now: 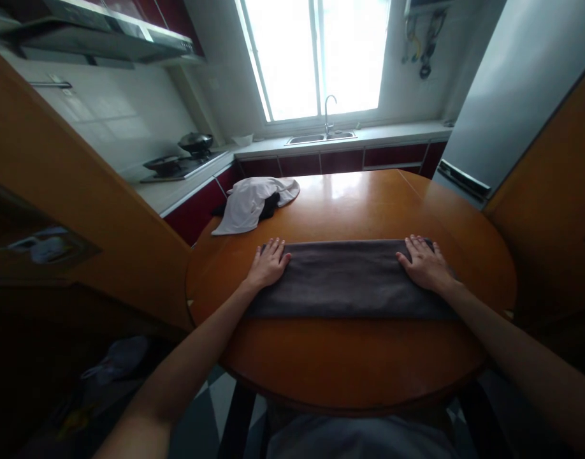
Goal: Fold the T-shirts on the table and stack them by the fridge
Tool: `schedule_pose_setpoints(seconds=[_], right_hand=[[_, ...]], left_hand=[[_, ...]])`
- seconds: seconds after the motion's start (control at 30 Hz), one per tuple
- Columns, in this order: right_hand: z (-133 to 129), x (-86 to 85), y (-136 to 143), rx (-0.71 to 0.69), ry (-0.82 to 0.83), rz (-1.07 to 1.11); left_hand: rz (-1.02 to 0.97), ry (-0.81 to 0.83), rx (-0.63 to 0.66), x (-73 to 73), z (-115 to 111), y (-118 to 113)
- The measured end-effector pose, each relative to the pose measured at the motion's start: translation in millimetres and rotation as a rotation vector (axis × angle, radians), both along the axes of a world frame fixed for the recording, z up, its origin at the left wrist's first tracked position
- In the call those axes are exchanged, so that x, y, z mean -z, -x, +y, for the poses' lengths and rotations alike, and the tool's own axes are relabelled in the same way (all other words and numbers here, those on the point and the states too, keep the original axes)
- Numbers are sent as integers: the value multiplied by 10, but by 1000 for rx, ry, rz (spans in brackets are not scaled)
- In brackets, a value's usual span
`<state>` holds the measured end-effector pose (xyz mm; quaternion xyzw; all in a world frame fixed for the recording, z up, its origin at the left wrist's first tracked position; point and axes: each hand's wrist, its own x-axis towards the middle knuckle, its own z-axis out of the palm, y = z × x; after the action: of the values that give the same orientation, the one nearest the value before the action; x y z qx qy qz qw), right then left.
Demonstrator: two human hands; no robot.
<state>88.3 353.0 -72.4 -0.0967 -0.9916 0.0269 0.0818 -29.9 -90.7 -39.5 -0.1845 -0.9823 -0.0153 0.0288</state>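
A dark grey cloth (345,280), folded into a long flat rectangle, lies across the wooden table (354,363). On its far left corner rests my left hand (268,263), palm down with the fingers spread. My right hand (425,262) lies flat near the far right corner, fingers apart and pointing away from me. Neither hand grips the cloth; both press on its top. Part of each far corner is hidden under the hands.
A crumpled white cloth (248,201) with a black one (269,206) partly under it sits at the table's back left. Beyond are a counter with a sink (308,138), a stove with pans (195,143), and a fridge (507,95) at the right.
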Motion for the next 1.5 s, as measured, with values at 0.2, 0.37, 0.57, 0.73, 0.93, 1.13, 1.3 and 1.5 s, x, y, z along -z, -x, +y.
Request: schedule_pose_setpoints(seconds=[0.2,0.37,0.57,0.73,0.93,1.13,1.3,1.5], right_hand=[[-77,-162,-63,-30,6,97],[-786,-508,-261,-217,14,254],[-1428,-302,-433,-414,102,26],[-1367,-157,-413,-377,140,-28],[-1368,-169,-397,-375,162,-18],[-1380,-173,-400,-361,193,-41],[-1369,-319,-204,-325,205,-56],[-1383,-350,251,-273,174,-21]], left_hand=[[28,3,-7,-179,167,-107],[82,-42,296,-361,779,-557],[9,-32,475,-26,1237,-928],[-11,-49,458,69,1203,-895],[13,-99,423,-67,1196,-730],[-49,-29,333,18,1144,-508],[-37,-25,333,59,1149,-531],[-169,66,343,-110,1169,-448]])
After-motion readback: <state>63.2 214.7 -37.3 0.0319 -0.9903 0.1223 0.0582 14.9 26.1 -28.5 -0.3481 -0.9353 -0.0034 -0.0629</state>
